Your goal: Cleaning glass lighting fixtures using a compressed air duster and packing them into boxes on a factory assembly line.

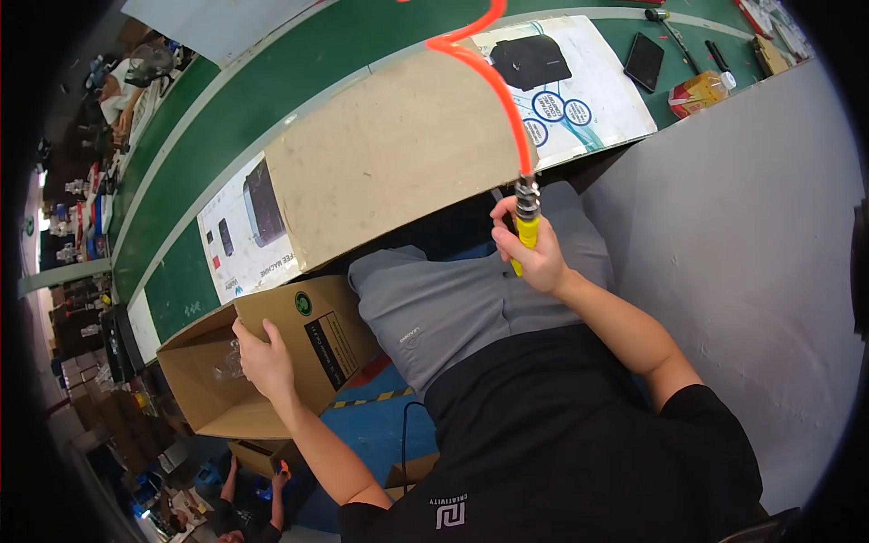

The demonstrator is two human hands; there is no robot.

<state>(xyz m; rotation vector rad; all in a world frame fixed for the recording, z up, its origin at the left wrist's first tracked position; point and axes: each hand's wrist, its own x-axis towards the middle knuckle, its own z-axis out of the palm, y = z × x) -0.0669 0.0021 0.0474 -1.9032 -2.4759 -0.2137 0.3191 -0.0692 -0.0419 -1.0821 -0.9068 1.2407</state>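
Note:
My left hand (263, 361) is at the open mouth of a brown cardboard box (317, 312) to my left. The thumb lies toward the box's outer wall and the fingers lap over its edge, their tips partly hidden. Some clear plastic (229, 362) shows inside the box, close to those fingers. Over my lap, my right hand (536, 258) is closed around a yellow-handled air tool (527, 231) with a metal coupling. From it an orange air hose (509, 101) runs up over the bench.
Flattened printed cartons (380, 154) cover part of the green bench (362, 77). Back right are a black phone (644, 61), a drink bottle (701, 94) and a hammer-like tool (674, 38). A grey panel (724, 244) stands at my right. Lower left, another person's arms (229, 484) reach toward a box.

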